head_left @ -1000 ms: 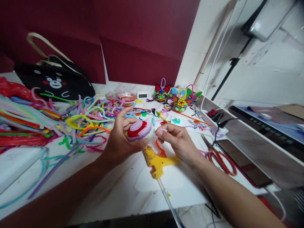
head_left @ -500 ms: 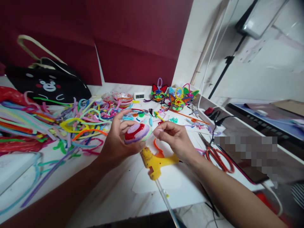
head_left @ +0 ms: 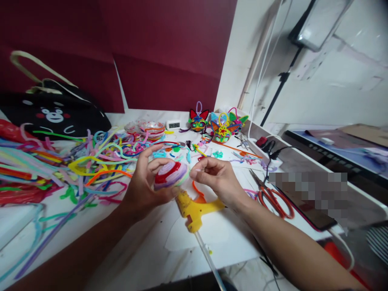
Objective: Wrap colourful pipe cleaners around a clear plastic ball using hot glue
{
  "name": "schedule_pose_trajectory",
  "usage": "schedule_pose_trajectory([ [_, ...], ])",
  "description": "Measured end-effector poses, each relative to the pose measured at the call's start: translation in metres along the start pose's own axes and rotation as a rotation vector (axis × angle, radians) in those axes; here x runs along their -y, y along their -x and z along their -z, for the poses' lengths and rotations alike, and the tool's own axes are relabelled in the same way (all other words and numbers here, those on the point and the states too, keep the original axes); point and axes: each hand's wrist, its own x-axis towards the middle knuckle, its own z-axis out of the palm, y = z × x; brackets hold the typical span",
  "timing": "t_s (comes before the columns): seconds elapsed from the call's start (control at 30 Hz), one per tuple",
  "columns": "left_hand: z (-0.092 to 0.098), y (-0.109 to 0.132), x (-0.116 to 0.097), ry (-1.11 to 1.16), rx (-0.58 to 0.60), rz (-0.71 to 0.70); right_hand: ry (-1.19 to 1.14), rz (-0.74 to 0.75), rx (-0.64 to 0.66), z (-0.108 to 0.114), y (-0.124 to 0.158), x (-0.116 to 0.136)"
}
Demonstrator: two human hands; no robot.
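Note:
My left hand (head_left: 145,178) is wrapped round a ball covered in coiled pipe cleaners (head_left: 171,174), with lilac, red and pale green bands. Close by the ball's right side, my right hand (head_left: 214,178) is pinched, thumb against fingertip. Whatever lies in that pinch is too small to make out. Below both hands a yellow hot glue gun (head_left: 197,212) rests on the table, a clear glue stick (head_left: 209,258) sticking out of its back end. An orange piece (head_left: 198,193) shows just behind the glue gun.
Loose pipe cleaners (head_left: 100,161) cover the left side. Finished ornaments with pointed ears (head_left: 222,128) stand at the back, near a small digital clock (head_left: 173,125). Orange-handled scissors (head_left: 274,198) and a phone (head_left: 306,202) lie to the right. A black bag (head_left: 54,111) sits at back left.
The whole view has shifted slightly, so things appear a little further left. Both hands keep the same hold, and the ball looks turned a little.

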Motion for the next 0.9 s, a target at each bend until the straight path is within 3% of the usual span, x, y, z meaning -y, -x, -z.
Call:
schedule_pose_trajectory([
  [0.4,0.003,0.0,-0.003,0.087,0.033,0.07,-0.045,-0.032,0.047,0.005,0.0,0.007],
  [0.63,0.002,0.001,-0.007,0.132,0.089,0.087,-0.154,-0.127,0.191,0.013,-0.003,0.002],
  [0.9,0.001,0.001,-0.011,0.152,0.104,0.132,-0.011,-0.033,0.167,0.016,0.001,0.011],
])
